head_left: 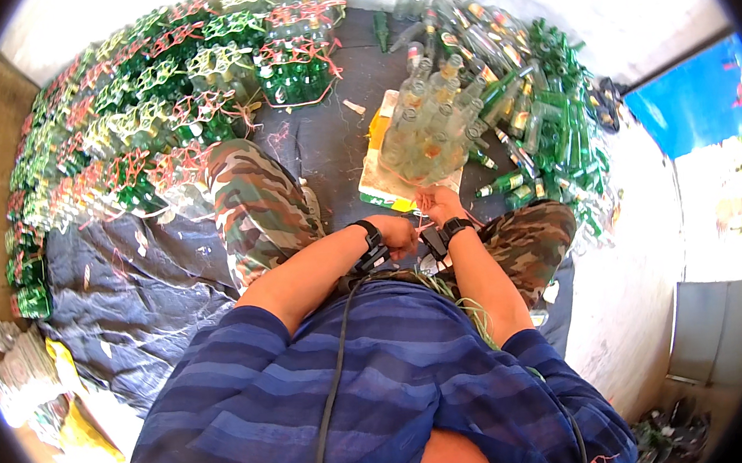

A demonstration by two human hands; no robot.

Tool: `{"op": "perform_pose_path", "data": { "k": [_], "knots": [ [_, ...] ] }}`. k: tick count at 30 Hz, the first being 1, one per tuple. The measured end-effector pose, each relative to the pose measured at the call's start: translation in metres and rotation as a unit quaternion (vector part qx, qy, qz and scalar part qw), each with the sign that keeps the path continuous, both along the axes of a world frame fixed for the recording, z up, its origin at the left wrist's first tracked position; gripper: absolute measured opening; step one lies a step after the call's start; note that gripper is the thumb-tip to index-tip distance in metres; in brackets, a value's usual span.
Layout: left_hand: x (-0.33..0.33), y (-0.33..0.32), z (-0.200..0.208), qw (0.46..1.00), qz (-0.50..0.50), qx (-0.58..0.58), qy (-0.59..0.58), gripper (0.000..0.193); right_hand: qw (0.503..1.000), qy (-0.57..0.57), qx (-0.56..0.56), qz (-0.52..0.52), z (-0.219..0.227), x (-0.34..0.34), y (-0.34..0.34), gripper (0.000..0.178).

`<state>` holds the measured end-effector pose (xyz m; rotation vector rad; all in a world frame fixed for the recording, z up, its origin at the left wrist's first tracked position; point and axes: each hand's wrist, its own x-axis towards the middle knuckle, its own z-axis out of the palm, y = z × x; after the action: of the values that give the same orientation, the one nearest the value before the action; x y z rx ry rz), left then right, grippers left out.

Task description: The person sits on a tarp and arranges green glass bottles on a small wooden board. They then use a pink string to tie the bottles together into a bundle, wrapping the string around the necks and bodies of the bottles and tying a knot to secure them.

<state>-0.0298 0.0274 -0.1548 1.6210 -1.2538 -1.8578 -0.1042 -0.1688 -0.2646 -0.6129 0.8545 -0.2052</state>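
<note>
1. We see clear bottles (423,125) clustered on some cardboard (373,178).
2. Near its front edge, our right hand (439,203) and left hand (400,234) curl their fingers; we cannot tell what they grip.
3. Green bottles (566,122) lie beyond its right edge.

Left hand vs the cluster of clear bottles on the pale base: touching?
Apart. The head view shows the left hand lower in the picture than the clear bottles, with the near edge of the pale base visible between.
</note>
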Motion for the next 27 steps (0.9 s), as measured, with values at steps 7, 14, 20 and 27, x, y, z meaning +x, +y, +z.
{"op": "perform_pose_path", "data": {
  "k": [7,14,20,27],
  "knots": [
    [0.000,0.001,-0.024,0.995,-0.048,-0.019,-0.080,0.023,0.997,-0.014,0.071,-0.029,0.015,-0.007,0.004,0.019],
    [0.009,-0.006,-0.053,0.998,-0.007,-0.038,-0.043,0.026,0.998,0.031,-0.037,0.028,0.021,-0.016,-0.002,0.010],
    [0.016,-0.024,-0.053,0.969,0.214,0.008,0.124,0.029,0.998,0.046,-0.027,0.024,0.013,-0.018,0.004,0.011],
    [0.012,-0.053,-0.100,0.973,0.178,-0.143,-0.031,0.022,0.993,0.088,-0.062,0.056,0.033,-0.018,0.010,0.011]
  ]
}}
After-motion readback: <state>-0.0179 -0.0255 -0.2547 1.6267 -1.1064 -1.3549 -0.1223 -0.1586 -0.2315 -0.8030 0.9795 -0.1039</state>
